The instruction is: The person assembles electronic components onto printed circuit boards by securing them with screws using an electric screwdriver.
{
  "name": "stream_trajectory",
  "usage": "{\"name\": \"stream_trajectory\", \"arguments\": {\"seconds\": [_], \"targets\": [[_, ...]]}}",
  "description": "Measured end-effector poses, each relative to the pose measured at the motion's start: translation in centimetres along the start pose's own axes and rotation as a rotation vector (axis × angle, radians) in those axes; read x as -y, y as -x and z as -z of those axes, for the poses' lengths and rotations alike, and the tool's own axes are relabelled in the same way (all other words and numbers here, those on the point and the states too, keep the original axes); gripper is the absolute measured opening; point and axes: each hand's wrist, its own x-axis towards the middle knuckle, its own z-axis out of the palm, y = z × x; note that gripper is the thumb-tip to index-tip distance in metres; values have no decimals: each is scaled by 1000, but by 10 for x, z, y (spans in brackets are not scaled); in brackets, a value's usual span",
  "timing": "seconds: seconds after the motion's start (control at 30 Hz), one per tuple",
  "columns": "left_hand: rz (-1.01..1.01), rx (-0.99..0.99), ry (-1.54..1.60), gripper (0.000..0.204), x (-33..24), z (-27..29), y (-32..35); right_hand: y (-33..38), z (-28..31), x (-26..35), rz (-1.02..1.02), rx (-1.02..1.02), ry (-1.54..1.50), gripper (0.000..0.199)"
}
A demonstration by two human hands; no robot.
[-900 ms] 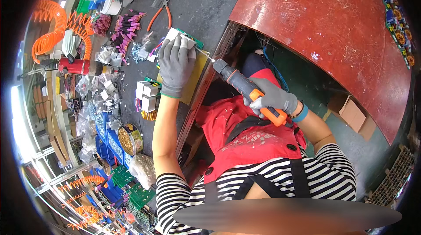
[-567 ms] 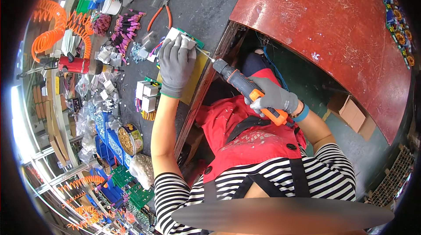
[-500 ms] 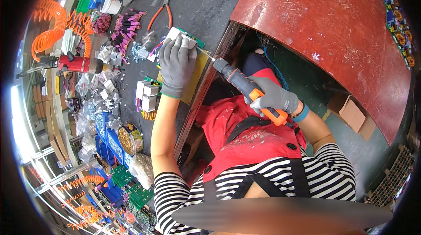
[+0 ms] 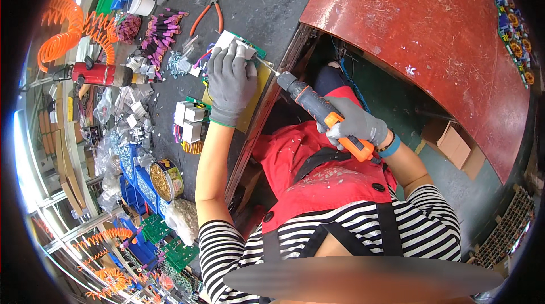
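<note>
My left hand (image 4: 231, 89), in a grey glove, presses with bent fingers on a circuit board assembly (image 4: 230, 39) with pale metal heat sinks. The assembly stands on a yellow sheet (image 4: 258, 89) near the bench edge. My right hand (image 4: 356, 124), also gloved, grips an orange and black power screwdriver (image 4: 312, 105). Its thin bit points left at the near side of the assembly; whether the tip touches a screw is too small to tell. Closer to me, beside my left forearm, sits a similar board assembly (image 4: 192, 114) with pale heat sinks and a yellow coil.
Orange-handled pliers (image 4: 220, 17) lie beyond my left hand. At the left are purple-tipped parts (image 4: 162, 34), a red power tool (image 4: 93, 74) on an orange coiled hose, a tin of small brass-coloured parts (image 4: 162, 182) and blue bins (image 4: 133, 170). A red tabletop (image 4: 420, 37) spans the right.
The fingers of my left hand have straightened slightly over the heat sinks. The screwdriver stays aimed at the assembly, almost unmoved, and the whole view has shifted a little.
</note>
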Motion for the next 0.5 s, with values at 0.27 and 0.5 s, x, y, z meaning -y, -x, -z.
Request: {"name": "stream_trajectory", "arguments": {"seconds": [0.27, 0.5], "targets": [[103, 23, 68, 50, -4, 14, 5, 36, -9, 39, -9, -103, 156, 56], [361, 32, 53, 66, -34, 67, 2, -47, 39, 122, 353, -583, 1411, 92]]}}
